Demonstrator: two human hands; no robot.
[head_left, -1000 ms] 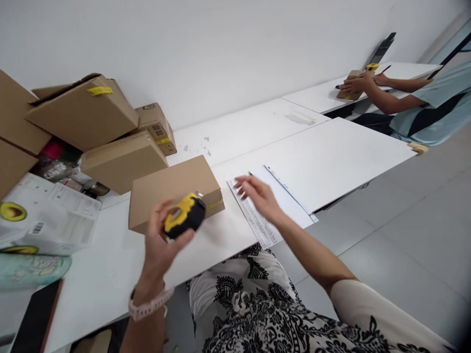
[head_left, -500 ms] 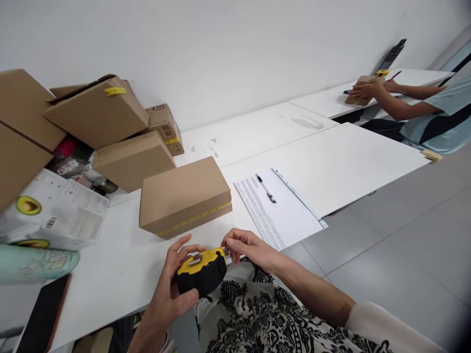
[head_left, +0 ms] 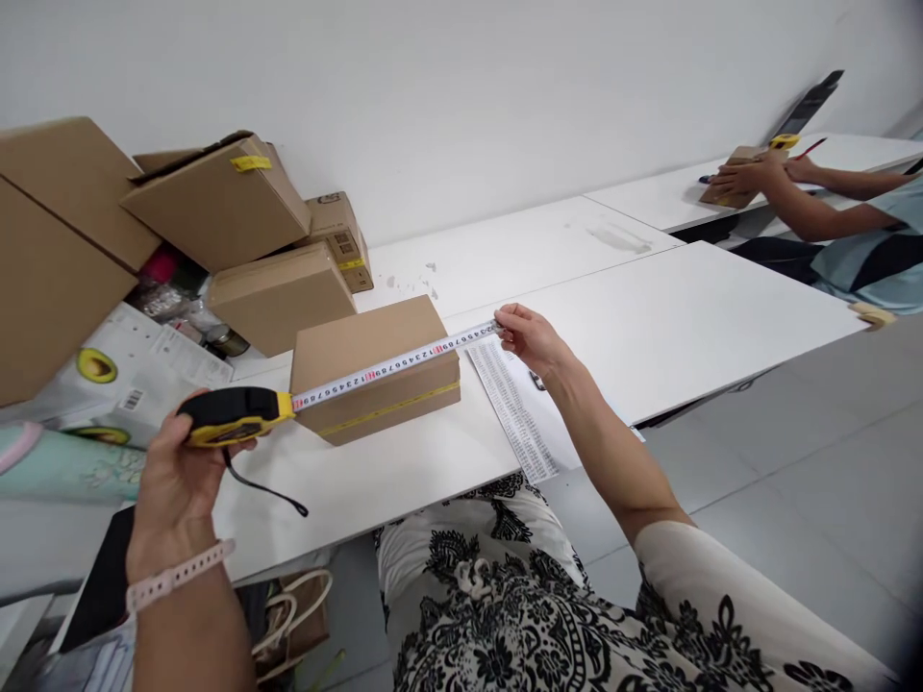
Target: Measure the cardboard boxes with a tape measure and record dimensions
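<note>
My left hand point(head_left: 177, 476) grips the yellow and black case of a tape measure point(head_left: 229, 416) left of a closed cardboard box point(head_left: 371, 360). The white tape blade point(head_left: 393, 365) stretches rightward over the box's top. My right hand point(head_left: 530, 338) pinches the blade's end just past the box's right side, above a printed sheet of paper point(head_left: 515, 413). A black wrist strap hangs from the tape case onto the white table point(head_left: 404, 461).
Several cardboard boxes point(head_left: 223, 202) are stacked at the back left, with a white avocado-printed package point(head_left: 137, 380) and a mint bottle point(head_left: 58, 466) beside them. A pen lies partly hidden under my right wrist. At the far right another person point(head_left: 858, 226) handles a small box on another table.
The tape was closed in my left hand near my lap. My hands have drawn apart, pulling the blade out and laying it across the top of the box.
</note>
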